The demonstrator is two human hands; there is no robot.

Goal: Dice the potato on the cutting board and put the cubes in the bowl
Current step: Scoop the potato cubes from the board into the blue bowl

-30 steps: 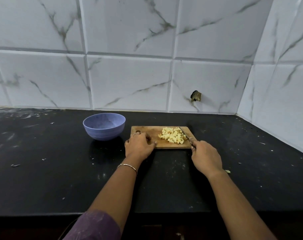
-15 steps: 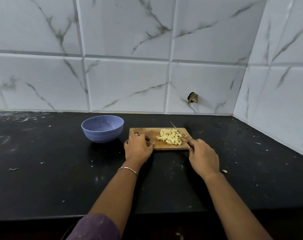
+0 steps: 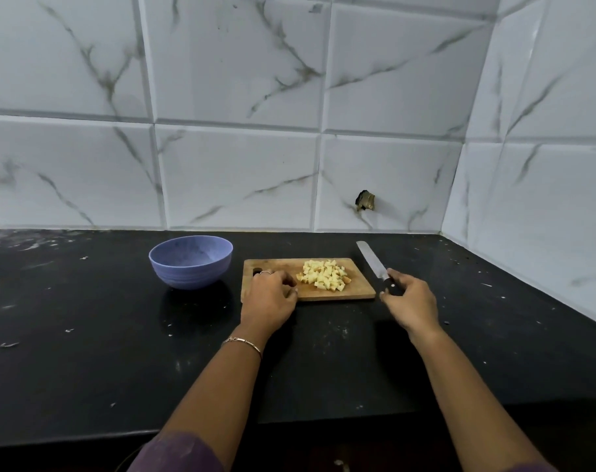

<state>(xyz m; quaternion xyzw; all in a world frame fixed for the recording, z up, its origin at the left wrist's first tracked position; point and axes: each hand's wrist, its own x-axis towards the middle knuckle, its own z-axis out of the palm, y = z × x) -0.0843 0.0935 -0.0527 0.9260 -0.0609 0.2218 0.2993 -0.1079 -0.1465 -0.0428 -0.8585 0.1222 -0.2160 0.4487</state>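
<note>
1. Black stone countertop (image 3: pixel 85 335), scuffed w/ pale specks, white marble-look tile wall (image 3: pixel 221 165) behind. Head view only.
2. Potato cubes (image 3: pixel 324 275): loose pale heap on right half of wooden cutting board (image 3: pixel 324 295). None visible in the blue bowl (image 3: pixel 191 262), which sits just left of board, not touching.
3. Left hand (image 3: pixel 269 298): grips board's near-left end, fingers curled on top, thumb at near edge.
4. Right hand (image 3: pixel 409 298): fingers + thumb pinch the dark handle of the knife (image 3: pixel 371 260). Blade is right of board, pointing away, off the cubes. Can't tell if it's touching the counter.
5. Handling, judged: cubes are small, light, prob. damp and slippery, and a loose pile scatters easily, so picking by fingers is slow. Board looks stiff and light. Best hold is the bare left end, then tilt over bowl rim and push cubes w/ blade flat.
6. Dicing looks done. Transfer not yet started.
</note>
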